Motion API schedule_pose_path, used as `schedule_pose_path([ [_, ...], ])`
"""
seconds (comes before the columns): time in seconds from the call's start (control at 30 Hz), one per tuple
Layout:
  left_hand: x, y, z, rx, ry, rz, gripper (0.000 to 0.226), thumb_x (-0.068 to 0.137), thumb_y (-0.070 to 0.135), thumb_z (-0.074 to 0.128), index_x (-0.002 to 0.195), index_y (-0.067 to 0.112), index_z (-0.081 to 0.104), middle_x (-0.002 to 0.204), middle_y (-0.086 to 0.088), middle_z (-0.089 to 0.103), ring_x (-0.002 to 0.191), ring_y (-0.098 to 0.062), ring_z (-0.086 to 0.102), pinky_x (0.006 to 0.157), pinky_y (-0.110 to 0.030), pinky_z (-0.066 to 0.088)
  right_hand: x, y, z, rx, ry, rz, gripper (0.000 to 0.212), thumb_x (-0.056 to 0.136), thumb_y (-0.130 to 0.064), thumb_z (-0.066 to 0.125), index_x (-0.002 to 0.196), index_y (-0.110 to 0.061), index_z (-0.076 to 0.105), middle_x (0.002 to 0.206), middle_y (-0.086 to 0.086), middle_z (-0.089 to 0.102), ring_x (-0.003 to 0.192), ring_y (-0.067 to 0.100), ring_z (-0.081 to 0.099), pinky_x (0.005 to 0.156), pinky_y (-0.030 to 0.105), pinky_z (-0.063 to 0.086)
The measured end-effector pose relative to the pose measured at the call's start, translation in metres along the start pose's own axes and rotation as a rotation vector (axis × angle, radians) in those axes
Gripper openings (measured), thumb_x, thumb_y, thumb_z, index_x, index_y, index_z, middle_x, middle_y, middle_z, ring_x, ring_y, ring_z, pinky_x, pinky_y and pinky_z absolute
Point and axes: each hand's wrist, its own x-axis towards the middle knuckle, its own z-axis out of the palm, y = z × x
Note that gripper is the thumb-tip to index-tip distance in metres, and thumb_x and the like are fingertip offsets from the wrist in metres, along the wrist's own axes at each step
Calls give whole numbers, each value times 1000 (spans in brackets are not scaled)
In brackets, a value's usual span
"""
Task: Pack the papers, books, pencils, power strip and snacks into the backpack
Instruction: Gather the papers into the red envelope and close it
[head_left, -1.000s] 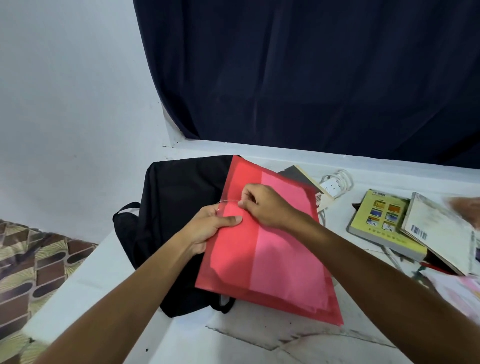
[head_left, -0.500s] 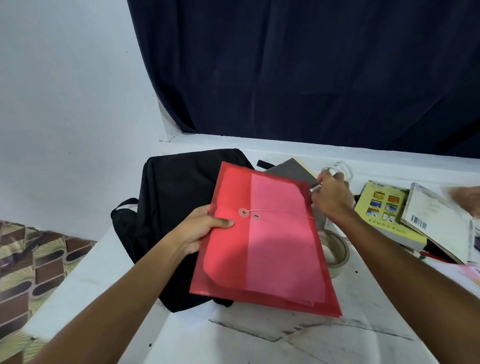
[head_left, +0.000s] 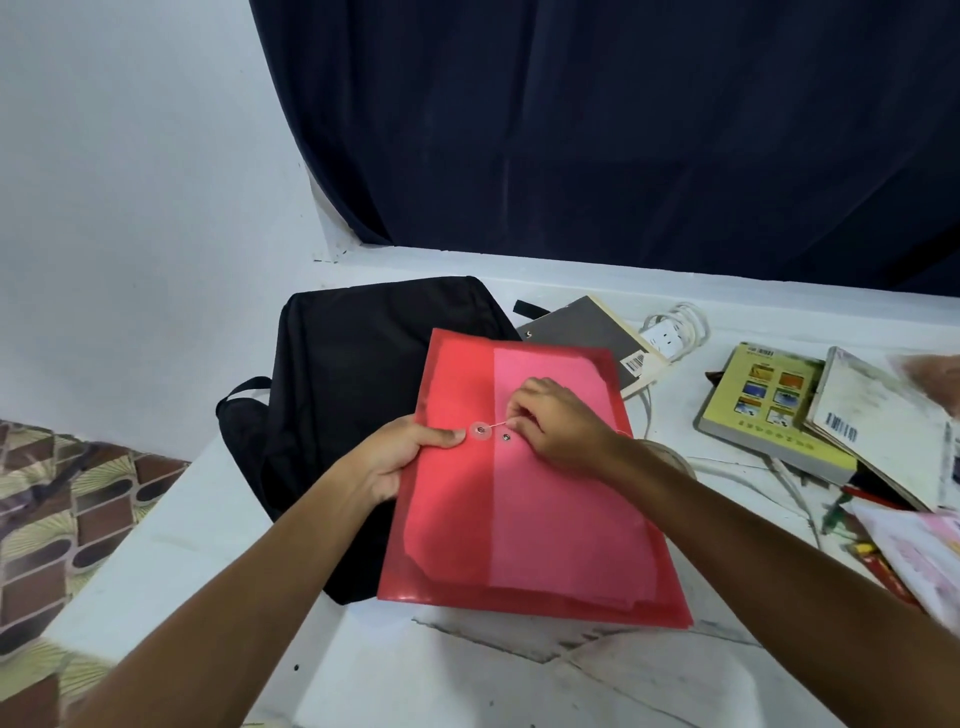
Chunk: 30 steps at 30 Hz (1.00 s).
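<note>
Two hands, left hand (head_left: 400, 457) and right hand (head_left: 558, 426), hold one red envelope (head_left: 530, 519).

Our two arms, head view

We count a left hand (head_left: 402, 460) and a right hand (head_left: 558, 423), both bare; our forearms are bare to the frame's edge, with no sleeve, glove, ring or watch in view.

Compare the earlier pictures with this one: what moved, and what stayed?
The right hand, out at the folder's right edge with the string pulled taut, came back to the buttons. The left hand keeps its grip on the red folder; the backpack stays put.
</note>
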Motion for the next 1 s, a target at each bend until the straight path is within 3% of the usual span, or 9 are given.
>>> schedule_pose_path([
  [0.13, -4, -8, -2, -24, -5, 23, 50, 69, -1, 76, 118, 3, 63, 103, -18, 72, 86, -29, 71, 74, -39, 60, -1, -1, -12, 61, 26, -106, 10, 91, -10, 53, 87, -9, 62, 82, -2, 62, 77, 18, 54, 75, 37, 46],
  [0.27, -8, -10, -4, -32, -11, 38, 57, 66, 6, 74, 121, 5, 62, 107, -18, 71, 90, -30, 71, 77, -41, 59, -8, 1, -17, -190, 88, -316, 26, 87, -17, 48, 95, -12, 72, 82, 7, 57, 67, 25, 58, 60, 30, 47],
  [0.4, -12, -11, -3, -35, -4, 47, 58, 67, 4, 77, 123, 4, 61, 107, -18, 71, 89, -29, 71, 74, -40, 60, -16, 2, -19, -327, 24, -385, 21, 83, -7, 64, 100, -17, 73, 78, 8, 52, 52, 27, 51, 46, 26, 37],
  [0.47, -13, -12, -5, -47, 26, 54, 54, 70, 1, 77, 122, 3, 61, 104, -17, 72, 86, -28, 72, 71, -38, 60, -22, 2, -20, -329, -61, -338, 26, 85, -6, 55, 103, -16, 72, 83, 10, 53, 56, 31, 55, 48, 31, 46],
  [0.53, -14, -14, -7, -64, 56, 52, 50, 73, 4, 71, 122, 1, 62, 102, -18, 72, 83, -28, 72, 69, -38, 60, -29, -2, -21, -342, -156, -253, 34, 85, -4, 47, 107, -14, 70, 92, 12, 55, 74, 35, 60, 62, 41, 51],
  [0.63, -16, -16, -3, -75, 77, 51, 31, 82, -1, 64, 114, 2, 64, 95, -16, 73, 77, -26, 72, 66, -36, 60, -41, -21, -24, -361, -255, -124, 35, 83, -2, 47, 108, -12, 69, 101, 11, 60, 96, 32, 58, 79, 40, 49],
  [0.77, -18, -12, 3, -59, 121, 67, 29, 85, -4, 64, 113, 2, 64, 98, -17, 73, 79, -27, 72, 66, -37, 60, -55, -66, -35, -423, -330, 7, 12, 81, -3, 48, 86, -12, 53, 101, 12, 61, 96, 32, 57, 74, 33, 42],
  [0.83, -19, -9, 5, -28, 129, 84, 31, 83, -4, 65, 114, 1, 64, 101, -17, 72, 82, -28, 72, 69, -38, 60, -54, -84, -42, -461, -345, -7, 17, 79, 1, 48, 86, -14, 48, 101, 13, 61, 95, 32, 57, 73, 35, 44],
  [1.0, -26, -1, 20, -9, 124, 107, 18, 94, 12, 58, 104, 0, 67, 87, -16, 73, 73, -25, 71, 67, -33, 58, -18, -94, -47, -227, -350, -189, 21, 82, -2, 50, 88, -14, 66, 92, 2, 66, 85, 20, 59, 75, 35, 47],
])
